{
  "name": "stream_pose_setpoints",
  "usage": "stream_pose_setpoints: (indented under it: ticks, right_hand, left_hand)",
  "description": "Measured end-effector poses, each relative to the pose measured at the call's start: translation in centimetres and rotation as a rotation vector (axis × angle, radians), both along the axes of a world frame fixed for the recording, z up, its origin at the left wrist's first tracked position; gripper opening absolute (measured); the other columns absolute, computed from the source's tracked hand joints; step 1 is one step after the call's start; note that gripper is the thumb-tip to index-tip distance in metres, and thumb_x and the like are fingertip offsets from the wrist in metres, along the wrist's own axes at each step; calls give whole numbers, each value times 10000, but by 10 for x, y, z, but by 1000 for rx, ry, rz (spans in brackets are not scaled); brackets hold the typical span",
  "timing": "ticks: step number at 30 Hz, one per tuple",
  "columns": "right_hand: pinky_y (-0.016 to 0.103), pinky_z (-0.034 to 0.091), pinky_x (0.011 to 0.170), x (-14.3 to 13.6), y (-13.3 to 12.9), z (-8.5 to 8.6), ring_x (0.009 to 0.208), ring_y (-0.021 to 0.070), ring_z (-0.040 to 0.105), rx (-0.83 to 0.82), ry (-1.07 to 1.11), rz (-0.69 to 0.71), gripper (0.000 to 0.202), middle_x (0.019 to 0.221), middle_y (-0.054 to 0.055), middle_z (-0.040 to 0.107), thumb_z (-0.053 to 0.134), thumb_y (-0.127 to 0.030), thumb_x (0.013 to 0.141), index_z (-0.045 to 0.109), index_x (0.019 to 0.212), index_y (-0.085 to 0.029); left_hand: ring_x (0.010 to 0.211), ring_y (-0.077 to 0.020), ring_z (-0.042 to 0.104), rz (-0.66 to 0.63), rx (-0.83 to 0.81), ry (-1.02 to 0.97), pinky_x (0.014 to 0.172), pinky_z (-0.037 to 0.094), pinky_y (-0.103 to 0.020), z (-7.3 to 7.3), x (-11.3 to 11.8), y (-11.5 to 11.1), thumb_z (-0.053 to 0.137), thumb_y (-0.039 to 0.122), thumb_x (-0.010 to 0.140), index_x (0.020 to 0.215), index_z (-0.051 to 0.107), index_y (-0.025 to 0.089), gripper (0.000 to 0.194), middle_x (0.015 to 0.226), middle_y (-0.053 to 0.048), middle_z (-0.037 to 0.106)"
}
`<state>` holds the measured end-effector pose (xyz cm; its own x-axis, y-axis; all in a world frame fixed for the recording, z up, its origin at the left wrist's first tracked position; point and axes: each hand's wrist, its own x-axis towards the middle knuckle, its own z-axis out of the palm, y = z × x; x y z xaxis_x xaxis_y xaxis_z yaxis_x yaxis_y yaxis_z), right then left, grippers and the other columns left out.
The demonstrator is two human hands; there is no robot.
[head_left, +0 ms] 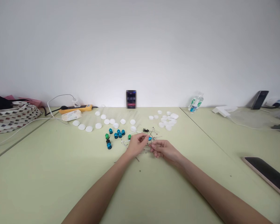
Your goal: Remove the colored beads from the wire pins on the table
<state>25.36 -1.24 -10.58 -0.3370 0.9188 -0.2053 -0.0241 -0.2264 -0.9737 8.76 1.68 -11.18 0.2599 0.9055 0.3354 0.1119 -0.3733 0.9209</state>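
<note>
My left hand [137, 145] is closed in a pinch, its fingertips on a small shiny blue part [150, 138]. Just to the right, my right hand [163, 149] pinches a thin metal rod [151, 142] that meets the blue part; the exact contact is too small to make out. Around and beneath both hands lie several thin metal rods [141, 153] and a small black piece [146, 130]. A green knob-like part [129, 137] sits beside my left hand. Farther left stand several blue knob-like parts [119, 135], another green one [107, 136] and a black one [108, 141].
Clear tubes with white caps [98, 125] lie behind the blue parts. Loose white caps [168, 127] are grouped at back right. A phone [131, 99] leans on the wall; another phone [268, 174] lies right. A power strip [84, 108] and patterned cloth [14, 116] are left.
</note>
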Motion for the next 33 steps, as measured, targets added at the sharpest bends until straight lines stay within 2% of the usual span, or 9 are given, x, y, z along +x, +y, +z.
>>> stream_pose_setpoints:
  ticks: [9, 13, 17, 22, 28, 33]
  right_hand:
    - [201, 257, 392, 4, 3, -4, 404, 57, 401, 68, -158, -67, 344, 640, 51, 644, 699, -468, 643, 614, 707, -141]
    - [207, 216, 398, 4, 2, -2, 396, 52, 374, 96, -175, -81, 342, 617, 42, 637, 710, -460, 627, 579, 651, -146]
    - [222, 239, 432, 4, 1, 1, 415, 59, 372, 132, -204, -121, 346, 588, 26, 621, 715, -462, 609, 558, 609, -154]
    - [252, 364, 552, 4, 0, -1, 586, 140, 531, 198, -243, -156, 319, 616, 31, 620, 695, -445, 629, 551, 620, -161]
    - [238, 334, 511, 3, 0, -7, 535, 123, 470, 342, -376, -188, 240, 581, 7, 580, 647, -382, 685, 533, 647, -175]
    - [222, 304, 473, 2, 0, -7, 504, 105, 426, 425, -468, -210, 205, 554, -12, 537, 630, -355, 706, 534, 654, -182]
  left_hand:
    - [536, -107, 451, -4, -6, 11, 525, 384, -216, 0, 0, 0, 507, 353, 776, 764, 659, 148, 256, 558, 8, 530]
    - [497, -98, 420, -59, -27, 35, 476, 351, -208, 1, -1, 0, 499, 341, 781, 829, 672, 162, 253, 535, 19, 496]
    - [462, -91, 377, -140, -77, 49, 450, 323, -204, 1, -1, -1, 494, 336, 780, 947, 665, 175, 288, 507, 36, 450]
    - [461, -86, 365, -169, -95, 67, 454, 326, -199, 3, -2, -2, 500, 321, 773, 982, 661, 170, 303, 500, 44, 417]
    - [459, -90, 365, -181, -128, 108, 446, 325, -201, 3, -3, -2, 494, 313, 768, 1026, 652, 179, 331, 510, 39, 434]
    - [473, -92, 373, -139, -99, 134, 456, 327, -204, -1, -1, -1, 467, 300, 783, 1006, 662, 181, 319, 528, 31, 443]
